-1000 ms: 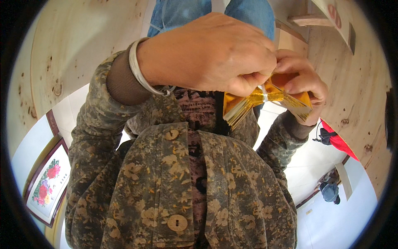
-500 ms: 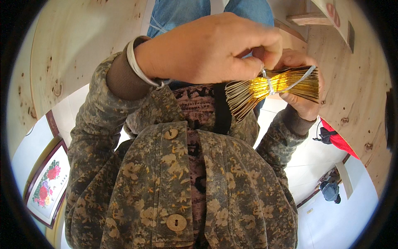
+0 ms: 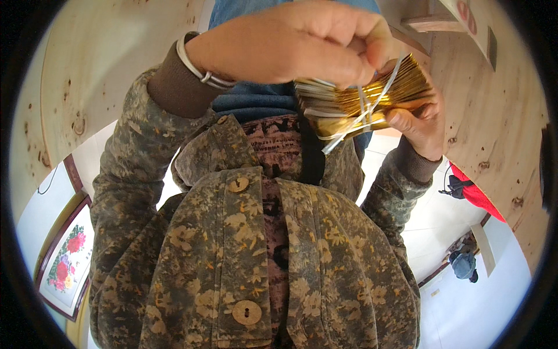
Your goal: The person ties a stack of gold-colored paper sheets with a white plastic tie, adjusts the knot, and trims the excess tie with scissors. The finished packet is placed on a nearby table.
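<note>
A thick bundle of gold foil paper [image 3: 407, 81], narrow at its waist and fanned at both ends, is held up in front of my jacket. My right hand [image 3: 423, 128] grips its right end, with the thumb on the near side and the other fingers mostly hidden behind. Around the waist runs a thin white strip [image 3: 381, 100], with loose lengths crossing the foil. My left hand [image 3: 308, 43] is above the bundle's left part, fingers closed in a pinch where the strip runs up to them; the fingertips are partly hidden and slightly blurred.
Pale wooden boards [image 3: 110, 64] rise on the left, and another wooden surface [image 3: 482, 116] stands on the right. My jeans [image 3: 250, 99] are behind the hands. A red cloth [image 3: 476, 192] lies at the right, and a framed flower picture [image 3: 68, 262] is at the lower left.
The bundle has tilted, its right end rising, and shifted slightly left. My left hand has moved up. A loose strip end now sticks out at the bundle's lower left.
</note>
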A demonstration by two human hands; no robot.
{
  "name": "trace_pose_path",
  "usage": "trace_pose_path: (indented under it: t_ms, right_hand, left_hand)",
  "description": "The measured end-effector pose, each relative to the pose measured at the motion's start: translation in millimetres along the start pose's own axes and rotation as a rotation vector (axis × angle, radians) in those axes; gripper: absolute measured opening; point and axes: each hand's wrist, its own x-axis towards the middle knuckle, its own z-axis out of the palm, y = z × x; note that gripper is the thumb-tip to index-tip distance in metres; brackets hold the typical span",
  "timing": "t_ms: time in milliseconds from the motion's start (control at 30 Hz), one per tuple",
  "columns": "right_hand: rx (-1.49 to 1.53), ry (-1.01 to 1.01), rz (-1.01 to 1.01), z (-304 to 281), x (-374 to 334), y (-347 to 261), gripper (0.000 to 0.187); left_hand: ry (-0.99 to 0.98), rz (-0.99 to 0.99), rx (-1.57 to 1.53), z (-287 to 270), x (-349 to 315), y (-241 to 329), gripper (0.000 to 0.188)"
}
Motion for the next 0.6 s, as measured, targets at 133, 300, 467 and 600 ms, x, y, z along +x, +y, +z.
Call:
trace_pose_path:
  t_ms: [133,300,467,600]
  right_hand:
    - [-0.070,0.012,0.169,-2,-1,-6,0.061]
    - [-0.057,0.092,0.268,-6,5,-1,0.036]
    - [-0.071,0.286,0.277,-7,7,7,0.029]
    - [-0.115,0.319,0.336,-10,8,9,0.030]
  left_hand:
    - [-0.038,-0.064,-0.305,-10,0,12,0.010]
    - [0.068,-0.044,0.231,-12,-6,32,0.018]
    - [0.173,0.045,0.963,-22,-20,48,0.013]
    - [0.235,0.216,0.994,-29,-26,43,0.008]
